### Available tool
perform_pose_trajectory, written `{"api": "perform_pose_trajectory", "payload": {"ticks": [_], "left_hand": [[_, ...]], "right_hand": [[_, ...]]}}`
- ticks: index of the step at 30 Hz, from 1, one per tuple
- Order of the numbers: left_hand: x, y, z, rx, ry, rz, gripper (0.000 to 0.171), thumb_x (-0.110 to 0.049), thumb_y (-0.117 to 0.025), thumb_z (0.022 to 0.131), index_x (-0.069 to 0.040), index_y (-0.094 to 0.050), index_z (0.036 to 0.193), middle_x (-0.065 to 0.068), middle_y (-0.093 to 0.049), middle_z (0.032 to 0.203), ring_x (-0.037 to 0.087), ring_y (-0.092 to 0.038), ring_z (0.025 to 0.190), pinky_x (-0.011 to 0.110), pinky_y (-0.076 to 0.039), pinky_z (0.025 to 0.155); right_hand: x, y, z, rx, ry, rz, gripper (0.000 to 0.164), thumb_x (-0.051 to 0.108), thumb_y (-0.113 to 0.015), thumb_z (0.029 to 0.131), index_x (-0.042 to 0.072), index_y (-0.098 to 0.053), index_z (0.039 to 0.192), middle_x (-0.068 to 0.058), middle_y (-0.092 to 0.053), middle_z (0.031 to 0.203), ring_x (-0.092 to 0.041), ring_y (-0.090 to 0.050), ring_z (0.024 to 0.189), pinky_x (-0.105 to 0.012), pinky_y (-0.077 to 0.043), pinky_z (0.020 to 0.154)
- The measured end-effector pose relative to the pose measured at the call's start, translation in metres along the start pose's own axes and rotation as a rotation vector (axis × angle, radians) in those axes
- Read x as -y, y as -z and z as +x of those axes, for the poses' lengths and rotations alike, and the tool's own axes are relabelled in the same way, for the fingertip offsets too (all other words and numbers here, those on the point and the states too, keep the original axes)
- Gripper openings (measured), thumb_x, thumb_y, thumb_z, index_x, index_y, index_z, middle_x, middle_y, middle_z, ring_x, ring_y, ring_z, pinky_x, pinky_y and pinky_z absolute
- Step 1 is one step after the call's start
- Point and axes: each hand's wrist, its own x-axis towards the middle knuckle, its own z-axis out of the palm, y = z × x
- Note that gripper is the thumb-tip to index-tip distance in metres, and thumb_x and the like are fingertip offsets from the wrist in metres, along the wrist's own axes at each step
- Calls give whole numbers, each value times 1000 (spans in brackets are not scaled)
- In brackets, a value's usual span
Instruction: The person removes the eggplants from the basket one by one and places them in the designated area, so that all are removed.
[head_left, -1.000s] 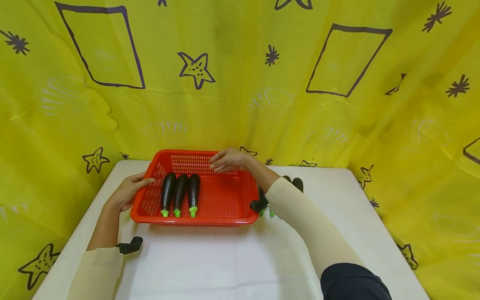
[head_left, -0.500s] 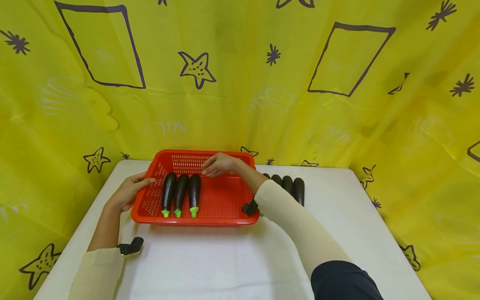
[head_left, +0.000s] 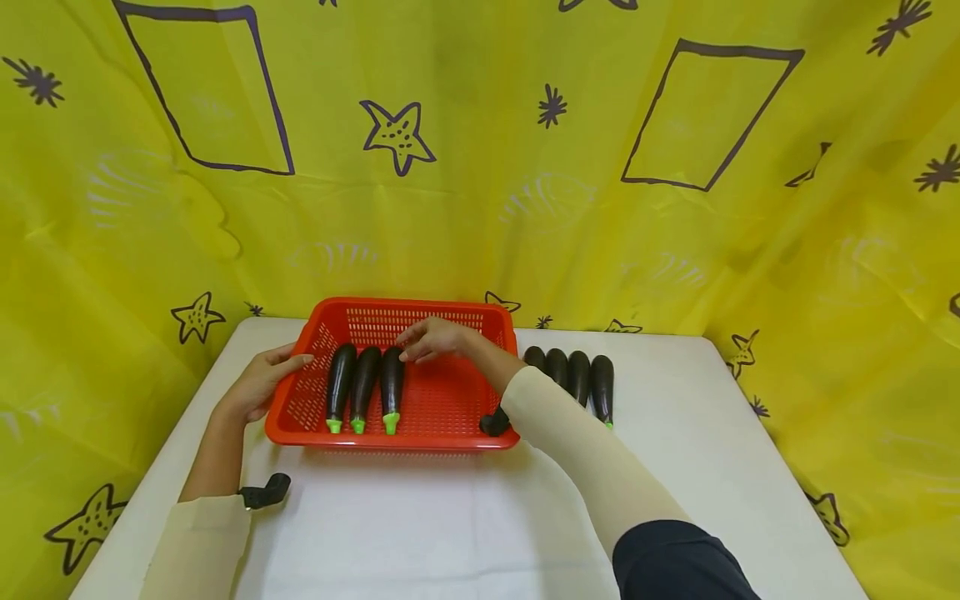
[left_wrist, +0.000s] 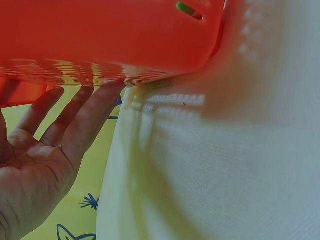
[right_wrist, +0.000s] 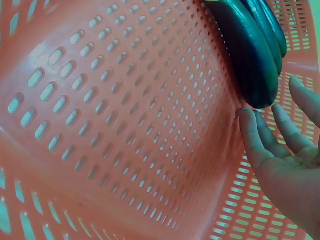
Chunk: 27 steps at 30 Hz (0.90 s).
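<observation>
A red plastic basket (head_left: 450, 408) with slotted walls stands on the table. Three dark eggplants (head_left: 364, 387) lie side by side in its left part, green stem ends towards me. My left hand (head_left: 258, 382) holds the basket's left side, thumb over the rim; in the left wrist view its fingers (left_wrist: 75, 112) press the outer wall. Inside the basket, my right hand (head_left: 438, 337) is at the far end of the rightmost eggplant (right_wrist: 247, 55). The right wrist view has its fingers loosely spread at that rounded tip, the thumb apart; whether they touch it is hard to tell.
To the basket's right, several more eggplants (head_left: 579, 375) lie in a row on the white table (head_left: 375, 525), partly hidden by my right sleeve (head_left: 585, 450). A yellow patterned curtain (head_left: 480, 217) hangs behind and along both sides.
My right hand has moved left and lower inside the basket, to the rightmost eggplant's far end. More of the eggplants on the table show. The left hand stays on the basket.
</observation>
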Motion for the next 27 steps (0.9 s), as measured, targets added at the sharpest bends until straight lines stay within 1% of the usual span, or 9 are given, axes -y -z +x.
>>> {"api": "perform_pose_trajectory", "payload": {"ticks": [3, 6, 10, 13, 15, 17, 19, 22, 27], "left_hand": [[0, 0, 0, 0, -1, 7, 70, -27, -57, 111, 6, -24, 163, -1, -72, 112, 18, -76, 96, 46, -63, 81], [-1, 0, -1, 0, -1, 7, 71, -28, -58, 111, 6, -24, 163, 0, -71, 114, 18, -75, 97, 46, -62, 81], [-1, -1, -1, 0, -6, 6, 70, -27, -57, 111, 7, -25, 163, 0, -71, 114, 18, -75, 97, 46, -63, 81], [-1, -2, -2, 4, -17, 0, 69, -25, -57, 111, 8, -24, 162, 0, -72, 113, 19, -75, 97, 46, -63, 80], [-1, -3, -2, 9, -24, -6, 68, -25, -57, 111, 8, -25, 162, 0, -72, 113, 19, -75, 97, 45, -63, 80], [0, -3, -2, 10, -23, -13, 68, -24, -57, 111, 8, -26, 162, 1, -72, 113, 20, -75, 97, 45, -63, 80], [0, -3, -2, 12, -18, -10, 67, -25, -56, 111, 8, -26, 162, 1, -72, 114, 20, -75, 97, 45, -63, 80], [-1, -3, -2, 2, -4, -10, 68, -27, -57, 111, 7, -28, 162, 1, -71, 114, 20, -75, 97, 46, -63, 81], [-1, -2, -2, 1, 2, -2, 69, -28, -57, 111, 6, -26, 162, 2, -70, 115, 19, -74, 97, 46, -63, 81]], "right_hand": [[-1, -1, 2, 26, -3, 4, 56, -2, -69, 100, -5, -50, 152, -20, -45, 159, -33, -54, 138, -41, -53, 105], [-2, -1, 3, 51, 0, 5, 58, -3, -69, 100, -3, -48, 154, -21, -43, 160, -33, -50, 142, -43, -52, 107], [-4, -2, 4, 66, 8, -5, 55, -4, -68, 100, -5, -50, 152, -22, -48, 156, -33, -56, 135, -44, -51, 107], [-5, -2, 5, 60, 11, 6, 50, -4, -68, 100, -7, -55, 147, -20, -55, 150, -27, -62, 124, -43, -52, 106], [-6, -2, 5, 50, 14, 26, 46, -4, -69, 100, -7, -58, 144, -18, -59, 143, -22, -64, 115, -43, -52, 106], [-7, -2, 5, 44, 17, 47, 44, -4, -69, 99, -7, -59, 142, -16, -64, 133, -20, -65, 107, -43, -51, 107], [-8, -2, 5, 40, 19, 67, 43, -2, -69, 99, -6, -59, 141, -12, -65, 125, -19, -66, 103, -43, -51, 108], [-8, -2, 5, 44, 12, 95, 45, -1, -70, 100, -6, -57, 142, -12, -67, 119, -21, -67, 105, -42, -51, 108], [-5, -2, 4, 63, 4, 83, 53, 1, -71, 99, -5, -52, 149, -16, -68, 122, -29, -68, 115, -42, -52, 106]]}}
